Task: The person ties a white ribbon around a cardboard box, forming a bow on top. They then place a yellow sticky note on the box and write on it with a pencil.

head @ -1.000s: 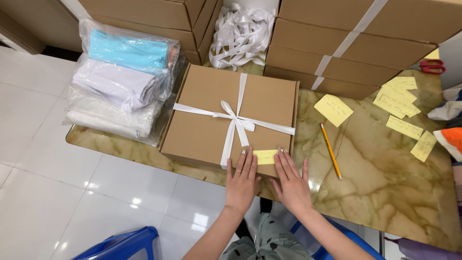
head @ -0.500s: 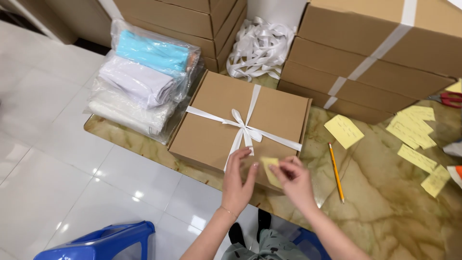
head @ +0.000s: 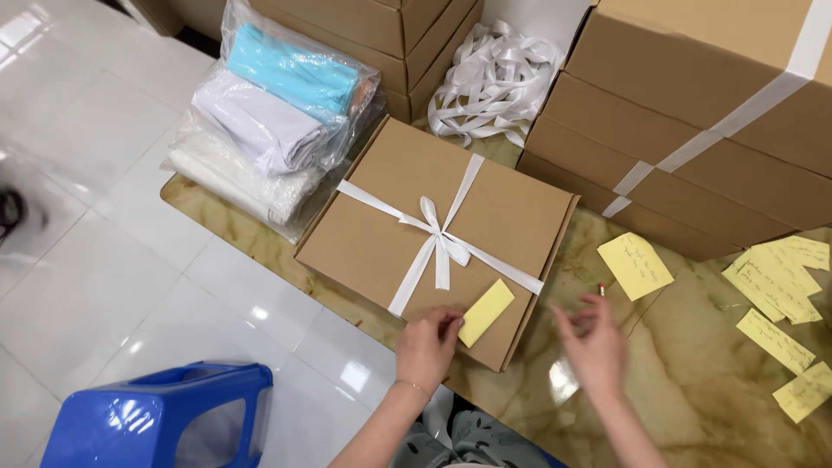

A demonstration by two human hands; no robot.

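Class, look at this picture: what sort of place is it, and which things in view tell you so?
Probably a small gift-packing or order-dispatch workspace: a ribbon-tied cardboard box, stacked taped cartons, a heap of white ribbon and bagged folded fabrics crowd a marble-patterned table.

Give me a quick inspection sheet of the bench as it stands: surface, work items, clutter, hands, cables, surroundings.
Surface: marble-patterned table, glossy, yellow-green.
Work items: flat brown box tied with a white ribbon bow; yellow note lying on the box's near corner.
Clutter: loose yellow notes to the right, white ribbon pile behind the box, bagged folded cloth to its left, stacked cartons at the back.
Hands: left hand fingertips on the note's edge; right hand above the table, holding nothing.
Cables: nothing seen.
Surroundings: white tiled floor, blue plastic stool near left.
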